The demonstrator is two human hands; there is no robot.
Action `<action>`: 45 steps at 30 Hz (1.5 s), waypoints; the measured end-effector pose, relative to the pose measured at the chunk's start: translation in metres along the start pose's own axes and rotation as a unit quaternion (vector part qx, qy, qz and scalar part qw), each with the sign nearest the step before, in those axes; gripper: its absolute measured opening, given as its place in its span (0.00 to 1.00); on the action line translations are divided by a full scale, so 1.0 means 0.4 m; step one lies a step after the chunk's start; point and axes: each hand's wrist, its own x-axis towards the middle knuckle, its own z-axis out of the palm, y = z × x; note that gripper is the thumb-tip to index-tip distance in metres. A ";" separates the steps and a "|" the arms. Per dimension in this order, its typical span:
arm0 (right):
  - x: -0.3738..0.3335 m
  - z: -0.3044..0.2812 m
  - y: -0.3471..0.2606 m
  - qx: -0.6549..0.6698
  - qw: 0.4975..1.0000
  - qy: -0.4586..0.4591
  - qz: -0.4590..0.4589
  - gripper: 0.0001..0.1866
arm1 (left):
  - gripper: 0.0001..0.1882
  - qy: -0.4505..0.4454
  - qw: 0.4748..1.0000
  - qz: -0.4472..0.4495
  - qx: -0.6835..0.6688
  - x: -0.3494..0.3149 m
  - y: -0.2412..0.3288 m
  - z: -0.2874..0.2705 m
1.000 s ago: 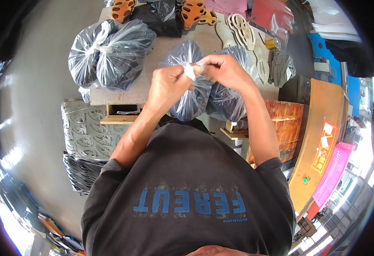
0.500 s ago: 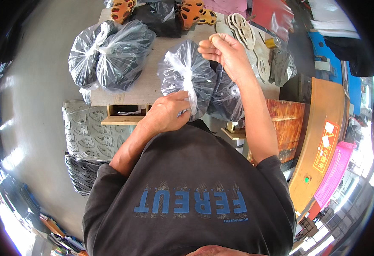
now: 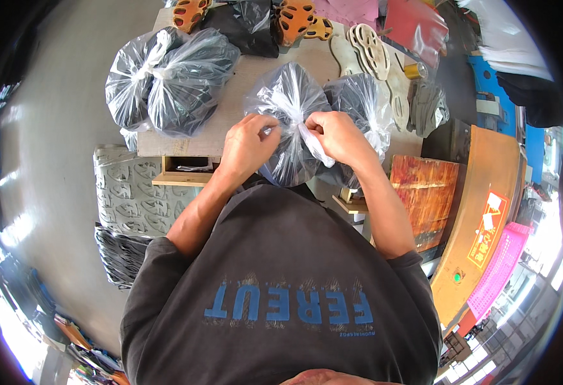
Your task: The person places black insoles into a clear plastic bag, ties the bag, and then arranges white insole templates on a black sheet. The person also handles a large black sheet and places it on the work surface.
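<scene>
A clear plastic bag (image 3: pixel 292 86) filled with dark things sits at the table's near edge in front of me, its top gathered and twisted in the middle. My left hand (image 3: pixel 249 144) is at the left of the gathered top, thumb and fingers pinched on the plastic. From the right, my right hand (image 3: pixel 344 138) grips the bunched white end of the plastic, which hangs out below its fingers. Right behind that hand, a second filled clear bag (image 3: pixel 356 96) touches the first; its lower part is partly covered by my wrist.
Two more tied clear bags (image 3: pixel 188 83) stand on the table (image 3: pixel 230 115) to the left. Orange cut-out pieces (image 3: pixel 294 22), a black bag (image 3: pixel 246 29), pale sole-shaped templates (image 3: pixel 370 51) and a yellow roll (image 3: pixel 415 70) lie farther back. A wooden cabinet (image 3: pixel 464 237) stands at right.
My right hand has come down from its raised position onto the bag's gathered top. The left hand has shifted slightly up. The bag's loose end now lies toward the right.
</scene>
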 end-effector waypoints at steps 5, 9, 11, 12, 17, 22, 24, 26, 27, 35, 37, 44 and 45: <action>-0.002 -0.012 0.008 0.037 0.996 -0.029 -0.071 0.11 | 0.11 0.021 0.998 0.053 -0.015 0.031 0.010 0.044; 0.014 -0.040 0.008 0.070 0.995 -0.052 -0.041 0.11 | 0.14 -0.008 0.997 0.007 -0.074 0.043 0.002 0.050; 0.031 -0.053 0.011 0.082 0.997 -0.003 0.017 0.12 | 0.14 -0.023 0.994 -0.021 -0.109 0.043 -0.004 0.044; 0.039 -0.053 0.011 0.051 0.994 0.028 -0.089 0.12 | 0.15 -0.036 0.992 -0.027 -0.121 0.042 -0.007 0.040; 0.073 -0.040 0.005 -0.047 0.974 0.013 -0.220 0.08 | 0.14 -0.060 0.990 -0.026 -0.122 0.039 -0.024 0.040; 0.083 -0.040 -0.009 -0.117 0.978 -0.040 -0.169 0.11 | 0.06 0.055 0.996 0.055 -0.040 0.034 -0.012 0.062; 0.089 -0.044 -0.013 -0.142 0.976 -0.051 -0.159 0.10 | 0.06 0.091 0.987 0.126 0.029 0.033 0.005 0.063; 0.095 -0.048 -0.015 -0.157 0.970 -0.027 -0.183 0.09 | 0.06 0.133 0.969 0.196 0.075 0.033 0.023 0.056; 0.098 -0.050 -0.015 -0.159 0.964 0.003 -0.212 0.09 | 0.06 0.132 0.974 0.176 0.061 0.033 0.031 0.050; 0.096 -0.062 0.002 -0.013 0.969 -0.006 -0.247 0.07 | 0.09 -0.003 0.991 -0.048 -0.123 0.042 0.000 0.019; 0.094 -0.056 0.007 -0.014 0.971 -0.024 -0.236 0.07 | 0.09 -0.019 0.994 -0.040 -0.102 0.045 0.007 0.010; 0.072 -0.023 0.001 -0.088 0.972 0.017 -0.218 0.09 | 0.07 0.018 0.991 0.118 -0.056 -0.007 0.167 -0.096; 0.066 -0.014 -0.001 -0.072 0.976 0.022 -0.203 0.10 | 0.07 0.017 0.978 0.182 -0.096 0.000 0.178 -0.095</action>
